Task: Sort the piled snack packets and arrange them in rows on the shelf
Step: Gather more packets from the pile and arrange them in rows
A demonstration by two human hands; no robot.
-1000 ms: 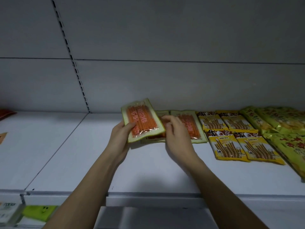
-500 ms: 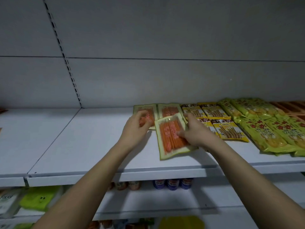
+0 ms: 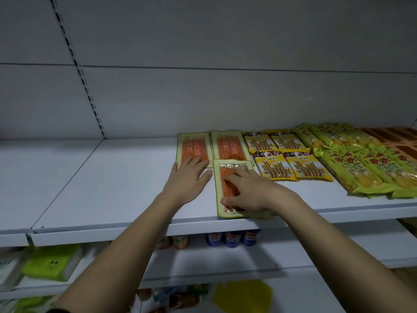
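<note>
Three green-edged packets of orange sticks lie flat on the white shelf [image 3: 126, 177]. Two sit at the back: the left one [image 3: 194, 146] and the right one [image 3: 230, 146]. A third packet [image 3: 228, 188] lies in front of the right one, near the shelf's front edge. My right hand [image 3: 248, 193] rests flat on this front packet, fingers spread. My left hand [image 3: 188, 177] lies open with its fingertips on the near end of the back left packet. To the right are yellow packets [image 3: 286, 154] in two rows, then green packets [image 3: 358, 161].
Brown-orange packets [image 3: 397, 136] lie at the far right. The shelf's left half is bare white board. Below, a lower shelf holds blue cans [image 3: 232, 239], small jars [image 3: 173, 242] and a green-and-white pack [image 3: 49, 263]. A slotted upright [image 3: 79, 71] runs up the back wall.
My right hand has laid the third orange-stick packet flat in front of the back right one. My left hand slid down to the near end of the back left packet.
</note>
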